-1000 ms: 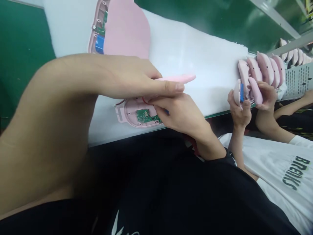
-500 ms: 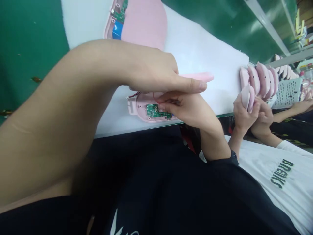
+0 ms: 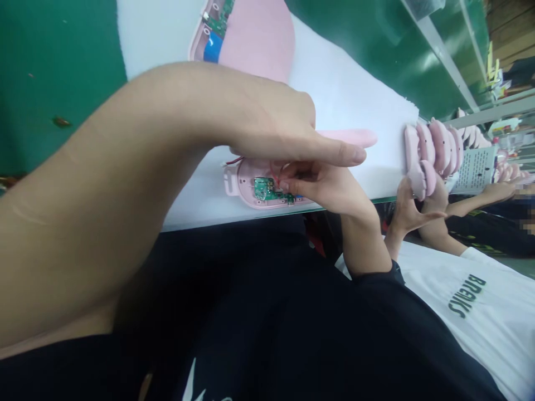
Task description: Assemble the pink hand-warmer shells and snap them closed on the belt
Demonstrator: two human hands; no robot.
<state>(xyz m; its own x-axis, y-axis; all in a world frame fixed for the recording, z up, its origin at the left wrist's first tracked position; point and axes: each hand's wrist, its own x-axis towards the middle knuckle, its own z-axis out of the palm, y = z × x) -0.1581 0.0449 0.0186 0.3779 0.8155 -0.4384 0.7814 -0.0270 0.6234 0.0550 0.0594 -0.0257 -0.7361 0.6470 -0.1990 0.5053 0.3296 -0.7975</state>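
My right hand [image 3: 320, 184] has its thumb and fingertips pinched on a thin red wire [image 3: 274, 171], just over a small green circuit board [image 3: 264, 188]. That board lies inside a rounded pink housing [image 3: 247, 195] with a loop-like tab at its left end. My left hand [image 3: 288, 120] reaches across above, its thumb stretched to the right over the other hand. A long pink part [image 3: 353, 136] sticks out from behind that thumb and appears gripped by the left hand, whose other fingers are hidden.
A larger pink piece [image 3: 259, 39], with another board and a blue part, lies on the white mat [image 3: 334, 72]. Several pink shells [image 3: 438, 139] stand in a row at the right. Beside them a co-worker's hands [image 3: 407, 206] handle a pink shell. A metal rail [image 3: 443, 50] crosses the green bench.
My right hand's fingertips have shifted slightly over the board, and the red wire shows more clearly. The left hand keeps its pose. The co-worker's nearer hand has opened, its thumb spread.
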